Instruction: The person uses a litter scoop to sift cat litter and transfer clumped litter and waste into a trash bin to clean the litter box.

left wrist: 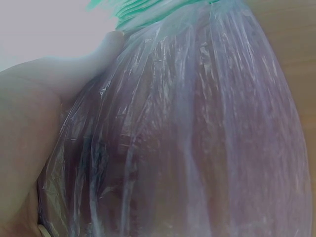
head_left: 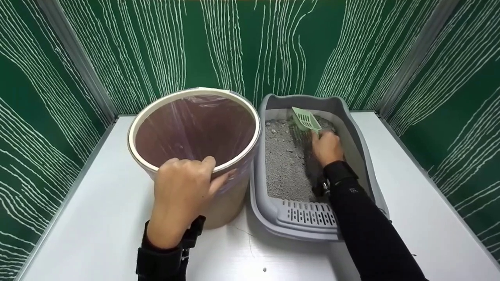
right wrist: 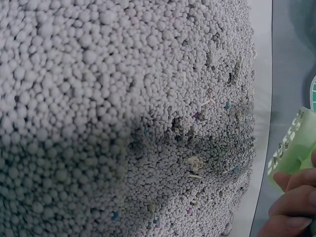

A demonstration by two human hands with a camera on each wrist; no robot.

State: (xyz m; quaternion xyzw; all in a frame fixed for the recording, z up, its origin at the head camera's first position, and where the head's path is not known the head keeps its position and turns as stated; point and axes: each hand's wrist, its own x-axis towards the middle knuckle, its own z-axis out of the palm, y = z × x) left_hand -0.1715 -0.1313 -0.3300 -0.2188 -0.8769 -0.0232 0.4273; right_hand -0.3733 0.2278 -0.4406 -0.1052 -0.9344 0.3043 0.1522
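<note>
In the head view, a litter box (head_left: 367, 164) with grey walls holds pale grey granular litter (head_left: 287, 171). My right hand (head_left: 328, 148) grips the handle of a green slotted litter scoop (head_left: 306, 119) over the far part of the litter. The same scoop (right wrist: 292, 148) shows at the right edge of the right wrist view, above the litter surface. To the left stands a round trash bin (head_left: 232, 208) with a clear plastic liner (left wrist: 212, 123) folded over its rim. My left hand (head_left: 181, 195) holds the near side of that rim, its fingers hooked over the edge.
Both containers stand side by side on a white table (head_left: 97, 218). Green panels (head_left: 250, 47) with white wavy lines enclose the back and sides. A small grey crumb (head_left: 265, 269) lies near the table's front. The box's near end has a slotted step (head_left: 308, 214).
</note>
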